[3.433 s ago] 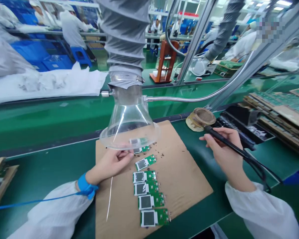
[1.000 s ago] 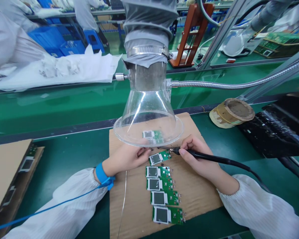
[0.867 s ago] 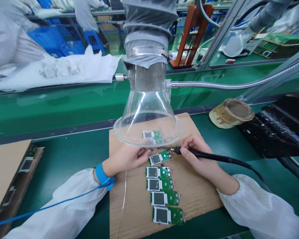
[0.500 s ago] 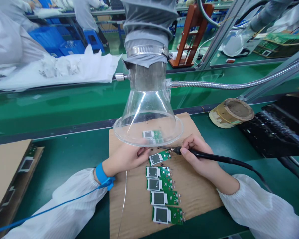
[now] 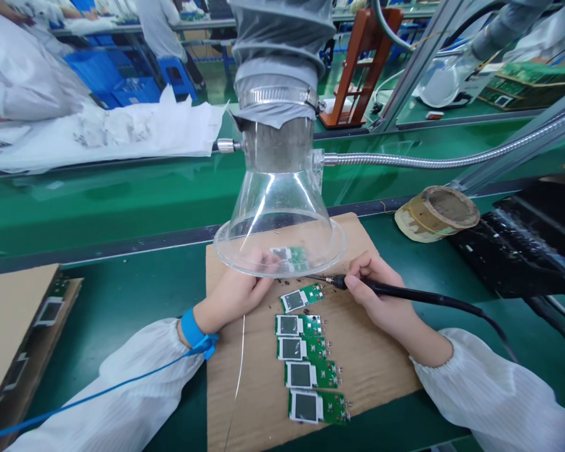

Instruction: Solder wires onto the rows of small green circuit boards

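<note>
My left hand [image 5: 238,294], wearing a blue wrist strap [image 5: 193,329], pinches a thin solder wire [image 5: 240,361] that trails down across the cardboard. Its fingertips show through the rim of a clear hood [image 5: 282,220], beside the farthest small green circuit board [image 5: 297,256]. In my right hand [image 5: 381,292] is a black soldering iron [image 5: 339,282], held like a pen. The iron points left, its tip partly hidden behind the hood's rim. Nearer to me, several similar boards with grey screens, such as a tilted one [image 5: 302,298], lie in a column.
Cardboard [image 5: 358,364] covers the middle of the green bench. A round tan container [image 5: 437,213] and a black object [image 5: 522,245] stand at the right. Cardboard layers with boards [image 5: 23,326] lie at the left. A metal hose [image 5: 428,162] crosses behind; people sit beyond.
My left hand has moved forward and slightly left under the hood, away from the tilted board, and the wire has shifted with it. The soldering iron has moved slightly right.
</note>
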The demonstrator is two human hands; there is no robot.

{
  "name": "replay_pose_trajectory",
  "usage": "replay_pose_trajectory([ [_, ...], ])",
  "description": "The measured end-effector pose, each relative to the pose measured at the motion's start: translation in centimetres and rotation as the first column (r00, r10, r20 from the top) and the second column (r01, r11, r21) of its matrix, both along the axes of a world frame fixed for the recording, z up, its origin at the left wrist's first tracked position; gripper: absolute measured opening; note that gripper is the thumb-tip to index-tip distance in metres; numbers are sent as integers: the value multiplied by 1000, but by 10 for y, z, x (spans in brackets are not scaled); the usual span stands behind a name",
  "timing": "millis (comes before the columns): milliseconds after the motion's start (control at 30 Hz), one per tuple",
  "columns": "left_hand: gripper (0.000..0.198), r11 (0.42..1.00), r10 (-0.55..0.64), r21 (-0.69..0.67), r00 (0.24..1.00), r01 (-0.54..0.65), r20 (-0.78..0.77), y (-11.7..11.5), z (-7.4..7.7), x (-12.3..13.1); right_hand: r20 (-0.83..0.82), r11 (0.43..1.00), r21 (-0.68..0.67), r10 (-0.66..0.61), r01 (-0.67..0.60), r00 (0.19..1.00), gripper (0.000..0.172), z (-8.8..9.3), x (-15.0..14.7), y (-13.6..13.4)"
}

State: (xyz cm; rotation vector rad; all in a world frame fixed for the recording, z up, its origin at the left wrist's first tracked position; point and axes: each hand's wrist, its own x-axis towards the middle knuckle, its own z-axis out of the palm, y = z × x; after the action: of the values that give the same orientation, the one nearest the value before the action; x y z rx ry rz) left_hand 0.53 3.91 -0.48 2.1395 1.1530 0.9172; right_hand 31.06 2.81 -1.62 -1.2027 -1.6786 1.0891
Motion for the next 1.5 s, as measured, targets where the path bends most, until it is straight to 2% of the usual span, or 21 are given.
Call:
replay_pose_trajectory([
  [433, 9, 999, 34, 29, 999, -35, 21, 0, 4, 1, 4, 1000, 6, -12, 12, 1000, 23, 1, 0, 0],
  [1000, 7, 1000, -14, -10, 1000, 14, -4, -1, -1, -1, 29, 1000, 25, -4, 3, 1000, 23, 4, -2, 1],
  [1500, 7, 997, 18, 69, 1000, -17, -18, -2, 2, 0, 96, 999, 30, 15, -18, 995, 22, 7, -4, 2],
])
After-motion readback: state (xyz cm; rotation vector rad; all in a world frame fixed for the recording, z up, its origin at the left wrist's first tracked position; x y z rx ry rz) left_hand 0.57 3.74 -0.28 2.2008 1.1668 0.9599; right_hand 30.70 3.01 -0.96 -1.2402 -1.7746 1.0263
